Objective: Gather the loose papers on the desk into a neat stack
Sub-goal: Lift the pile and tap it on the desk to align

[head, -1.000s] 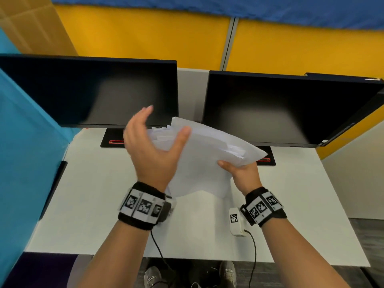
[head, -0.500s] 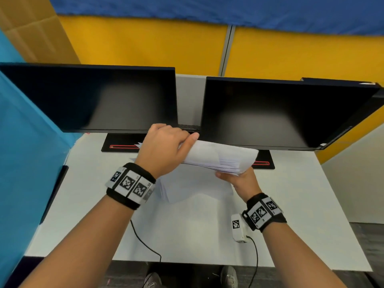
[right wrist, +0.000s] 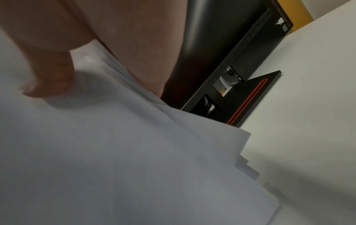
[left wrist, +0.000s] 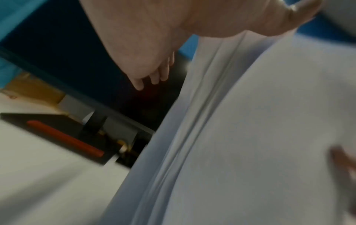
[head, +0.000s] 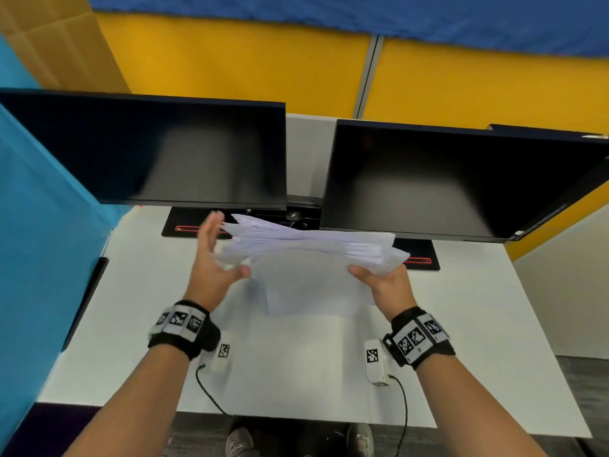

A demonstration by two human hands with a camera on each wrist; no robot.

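Head: hands (head: 296, 275) flanking papers (head: 309, 247) (aloft)

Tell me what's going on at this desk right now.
A person is squaring up a bundle of white papers held in the air above a white desk, in front of two dark monitors. The right hand grips the bundle's right end, thumb on the near face. The left hand is open, fingers straight, against the left edges. The sheets are fanned and uneven, so the stack is not yet neat.
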